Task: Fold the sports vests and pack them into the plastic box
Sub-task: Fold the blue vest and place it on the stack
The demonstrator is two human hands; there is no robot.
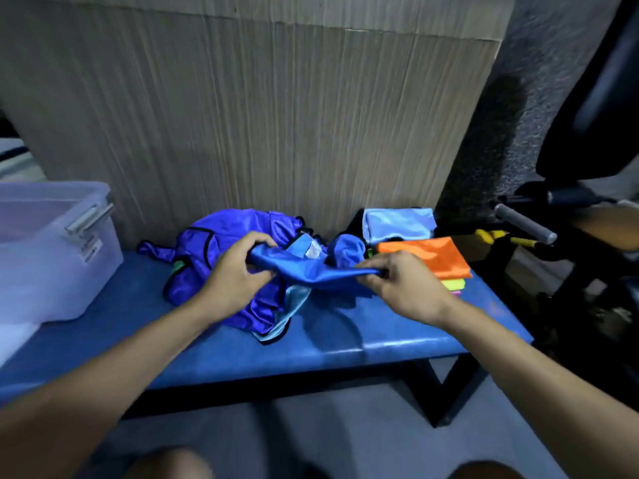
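A blue vest (pixel 311 269) is stretched between my two hands above the blue bench (pixel 345 344). My left hand (pixel 235 271) grips its left end and my right hand (pixel 401 285) pinches its right end. Under and behind it lies a crumpled heap of purple-blue vests (pixel 235 226) with black trim. A folded orange vest (pixel 432 255) lies on a stack at the right, over yellow-green and pink ones. A folded light blue vest (pixel 397 223) leans behind it. The translucent plastic box (pixel 52 278) stands open on the bench's left end.
A large cardboard sheet (pixel 259 115) stands upright right behind the bench. Dark exercise equipment with a grey handle (pixel 525 224) crowds the right side. The grey floor shows below the bench's front edge, along with my knees.
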